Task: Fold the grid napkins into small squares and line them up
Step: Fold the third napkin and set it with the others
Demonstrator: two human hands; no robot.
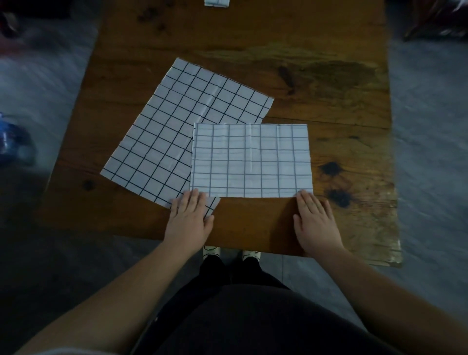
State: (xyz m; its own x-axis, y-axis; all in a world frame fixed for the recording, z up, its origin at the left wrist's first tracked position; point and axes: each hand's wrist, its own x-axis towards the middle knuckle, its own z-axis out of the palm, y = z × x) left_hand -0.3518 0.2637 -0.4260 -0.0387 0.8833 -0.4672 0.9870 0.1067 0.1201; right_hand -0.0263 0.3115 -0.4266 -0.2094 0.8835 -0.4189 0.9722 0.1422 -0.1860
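Two white grid napkins lie on the wooden table (342,83). The larger one (177,121) is spread flat and turned at an angle, with bold black lines. On top of its near right corner lies a folded napkin (250,159), a rectangle squared to the table edge, showing fainter lines. My left hand (190,220) rests flat, fingers spread, at the folded napkin's near left corner, over the larger napkin's corner. My right hand (314,223) lies flat on the table, its fingertips at the near right corner. A small folded napkin (217,2) sits at the table's far edge.
Dark knots and stains mark the table on the right (331,168). A blue object (12,142) is on the grey floor to the left. Something red and white (435,17) lies at the far right. My feet (231,250) show below the near table edge.
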